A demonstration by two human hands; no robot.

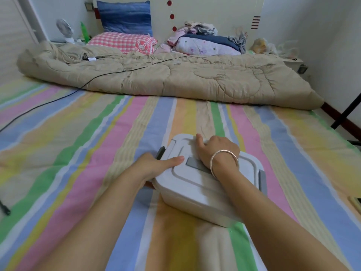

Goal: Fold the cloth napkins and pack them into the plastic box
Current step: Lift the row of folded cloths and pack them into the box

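A pale grey plastic box (197, 194) with its lid on and grey side clips lies on the striped bedsheet, in the lower middle of the head view. My left hand (156, 167) holds its left edge, thumb lying flat on the lid and fingers tucked under the side. My right hand (216, 151), with a silver bangle on the wrist, presses down on the lid top, its fingers curled over the far edge. No napkins are visible; the inside of the box is hidden.
A beige quilt (175, 79) lies bunched across the bed beyond the box. Pillows (125, 42) and a pile of clothes (205, 40) sit at the headboard. A black cable (58, 98) runs over the sheet at left. The bed edge is at right.
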